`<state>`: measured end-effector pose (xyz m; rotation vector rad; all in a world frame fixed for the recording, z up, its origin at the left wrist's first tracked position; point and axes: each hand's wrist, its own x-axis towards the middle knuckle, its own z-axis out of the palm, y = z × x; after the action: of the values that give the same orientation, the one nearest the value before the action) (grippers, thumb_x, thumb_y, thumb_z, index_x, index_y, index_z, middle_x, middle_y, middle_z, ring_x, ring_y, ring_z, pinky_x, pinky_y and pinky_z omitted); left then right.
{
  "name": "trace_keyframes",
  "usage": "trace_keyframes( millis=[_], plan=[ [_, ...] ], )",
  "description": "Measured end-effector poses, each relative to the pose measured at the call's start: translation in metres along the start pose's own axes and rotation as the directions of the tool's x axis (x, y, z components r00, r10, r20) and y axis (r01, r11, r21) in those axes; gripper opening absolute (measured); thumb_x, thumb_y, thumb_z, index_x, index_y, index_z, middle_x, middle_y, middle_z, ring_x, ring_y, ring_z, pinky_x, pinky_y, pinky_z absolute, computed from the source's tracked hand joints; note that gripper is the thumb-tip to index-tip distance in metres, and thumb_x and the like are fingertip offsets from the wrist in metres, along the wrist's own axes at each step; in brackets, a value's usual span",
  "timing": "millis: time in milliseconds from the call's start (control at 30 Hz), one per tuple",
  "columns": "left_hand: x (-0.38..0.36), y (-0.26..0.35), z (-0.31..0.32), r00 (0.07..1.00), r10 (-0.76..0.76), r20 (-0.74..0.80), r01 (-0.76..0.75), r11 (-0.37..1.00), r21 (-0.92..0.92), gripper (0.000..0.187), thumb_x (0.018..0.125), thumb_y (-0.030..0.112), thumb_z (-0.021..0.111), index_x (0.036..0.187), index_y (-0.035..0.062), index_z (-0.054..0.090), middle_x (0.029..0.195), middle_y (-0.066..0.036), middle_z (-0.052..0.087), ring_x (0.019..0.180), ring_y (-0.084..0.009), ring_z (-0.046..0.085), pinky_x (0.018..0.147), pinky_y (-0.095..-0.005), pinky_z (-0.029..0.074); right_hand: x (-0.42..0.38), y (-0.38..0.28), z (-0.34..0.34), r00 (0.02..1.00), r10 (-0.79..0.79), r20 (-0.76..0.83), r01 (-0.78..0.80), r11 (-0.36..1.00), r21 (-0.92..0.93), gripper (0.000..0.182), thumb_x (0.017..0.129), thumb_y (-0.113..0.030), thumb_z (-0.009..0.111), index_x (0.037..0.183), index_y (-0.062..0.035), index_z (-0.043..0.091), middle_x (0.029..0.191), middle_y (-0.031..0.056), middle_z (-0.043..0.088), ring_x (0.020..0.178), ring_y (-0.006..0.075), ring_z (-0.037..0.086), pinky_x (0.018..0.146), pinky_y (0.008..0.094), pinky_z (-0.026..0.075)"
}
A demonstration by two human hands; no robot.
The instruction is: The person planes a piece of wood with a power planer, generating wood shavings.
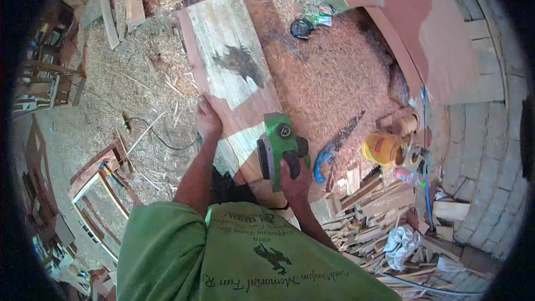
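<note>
A wide wooden board [214,25] lies lengthwise in front of me, partly in sunlight, with a dark shadow patch across it. On its left edge rests my left hand [208,118], fingers curled against the side. My right hand [295,181] is wrapped round the rear handle of a green electric planer [276,134]. The planer sits at the board's near right edge. Its underside and cutter are hidden from me.
Wood shavings [334,61] cover the ground. To the right are a blue-handled saw [324,166], a yellow container [382,149] and a heap of offcuts [373,198]. A black cable [161,139] runs at left, near a wooden frame [103,195]. A large sheet [434,33] leans at upper right.
</note>
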<state>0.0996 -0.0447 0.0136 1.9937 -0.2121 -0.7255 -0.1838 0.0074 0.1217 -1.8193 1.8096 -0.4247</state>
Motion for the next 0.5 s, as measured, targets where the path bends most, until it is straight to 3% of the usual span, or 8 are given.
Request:
trace_keyframes(
  millis=[100,200,300,400,500],
  plan=[
    [0.002,-0.009,0.006,0.998,0.016,-0.058,-0.014,1.0,0.028,0.077,0.107,0.059,0.026,0.137,-0.0037,0.059,0.133,-0.032,0.061,0.125,-0.0486,0.057,0.103,-0.0481,0.045,0.037,-0.045,0.004,0.995,0.067,0.079,-0.08,0.982,0.17,0.04,0.094,-0.034,0.072,0.113,0.0011,0.068,0.097,0.0195,0.073,0.09,0.0327,0.072,0.084,0.044,0.055],
    [0.01,-0.019,0.008,1.0,-0.002,-0.022,0.002,1.0,0.025,0.076,0.107,0.058,0.027,0.136,-0.0032,0.06,0.129,-0.032,0.063,0.122,-0.0488,0.059,0.102,-0.0485,0.046,0.066,-0.076,0.02,1.0,0.011,-0.029,-0.005,0.984,0.176,0.042,0.096,-0.037,0.07,0.113,0.0013,0.068,0.098,0.0211,0.072,0.091,0.0358,0.071,0.083,0.0462,0.054],
    [0.004,-0.007,0.009,0.999,-0.019,-0.048,0.019,1.0,-0.013,0.072,0.107,0.056,0.029,0.135,-0.0014,0.062,0.123,-0.032,0.066,0.117,-0.0492,0.062,0.097,-0.0491,0.048,0.104,-0.103,0.034,0.999,-0.02,-0.026,0.022,0.996,0.089,0.046,0.095,-0.041,0.07,0.112,0.0012,0.069,0.098,0.0231,0.071,0.092,0.0378,0.07,0.083,0.0473,0.054],
    [0.009,-0.017,0.008,0.999,-0.017,-0.05,0.016,0.999,-0.034,0.07,0.107,0.056,0.03,0.134,-0.0007,0.062,0.12,-0.032,0.066,0.114,-0.0496,0.063,0.094,-0.0494,0.049,0.148,-0.13,0.055,0.998,-0.067,-0.019,0.069,0.993,0.092,0.062,0.094,-0.045,0.071,0.125,0.0073,0.059,0.109,0.0307,0.069,0.099,0.0467,0.068,0.089,0.0508,0.054],
    [0.012,-0.02,0.007,1.0,0.011,-0.003,-0.011,1.0,-0.025,0.069,0.108,0.055,0.03,0.131,-0.0008,0.064,0.115,-0.033,0.067,0.109,-0.0512,0.063,0.09,-0.0517,0.05,0.194,-0.186,0.063,0.993,-0.115,-0.038,0.119,0.986,0.113,0.048,0.094,-0.044,0.07,0.111,0.001,0.069,0.098,0.0237,0.071,0.093,0.0396,0.07,0.083,0.0482,0.054]
  ],
)
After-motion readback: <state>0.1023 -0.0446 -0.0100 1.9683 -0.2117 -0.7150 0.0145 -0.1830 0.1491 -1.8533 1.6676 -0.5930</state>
